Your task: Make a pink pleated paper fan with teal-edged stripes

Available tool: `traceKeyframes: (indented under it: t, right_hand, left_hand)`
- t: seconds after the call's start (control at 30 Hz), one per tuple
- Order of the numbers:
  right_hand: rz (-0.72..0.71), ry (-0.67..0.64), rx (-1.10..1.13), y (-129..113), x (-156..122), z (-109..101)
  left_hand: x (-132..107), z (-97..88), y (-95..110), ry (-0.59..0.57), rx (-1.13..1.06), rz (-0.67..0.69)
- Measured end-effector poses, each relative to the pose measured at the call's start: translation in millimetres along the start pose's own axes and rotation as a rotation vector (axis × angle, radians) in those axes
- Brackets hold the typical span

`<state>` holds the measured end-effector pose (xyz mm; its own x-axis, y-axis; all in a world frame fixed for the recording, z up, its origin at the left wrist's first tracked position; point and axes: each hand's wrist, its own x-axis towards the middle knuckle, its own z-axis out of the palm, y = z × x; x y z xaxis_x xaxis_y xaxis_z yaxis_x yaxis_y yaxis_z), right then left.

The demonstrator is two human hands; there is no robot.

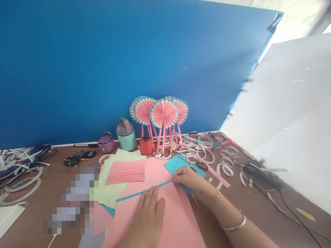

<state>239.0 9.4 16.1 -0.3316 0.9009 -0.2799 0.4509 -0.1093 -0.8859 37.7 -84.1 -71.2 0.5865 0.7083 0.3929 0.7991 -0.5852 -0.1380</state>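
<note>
The left hand [148,215] is resting flat, thumb spread, on the pink paper [178,224] upon the table [258,220]. The right hand [186,178] is pinching the blue strip [131,196] at its right end. A purple pot [106,143] is showing an unreadable round mark [102,150].

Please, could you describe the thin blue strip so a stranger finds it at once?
Below the big blue panel, a large plain pink sheet lies under the left hand. The blue strip runs along that sheet's far edge, up to the right hand. Unlike the broad blue sheet beside that hand, it is long and very narrow.
</note>
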Motion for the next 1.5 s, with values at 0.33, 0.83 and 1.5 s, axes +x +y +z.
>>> traceKeyframes:
  t: [0.33,0.83,1.5]
  right_hand:
    - [-0.047,0.121,-0.156,20,8,6]
    - [0.077,0.364,-0.253,17,5,29]
    - [0.032,0.165,-0.626,15,1,5]
  left_hand:
    - [1,-2.7,1,0.043,0.004,-0.017]
    - [9,-6.7,2,0.223,0.132,-0.02]
    - [10,36.2,21,0.318,0.061,-0.147]
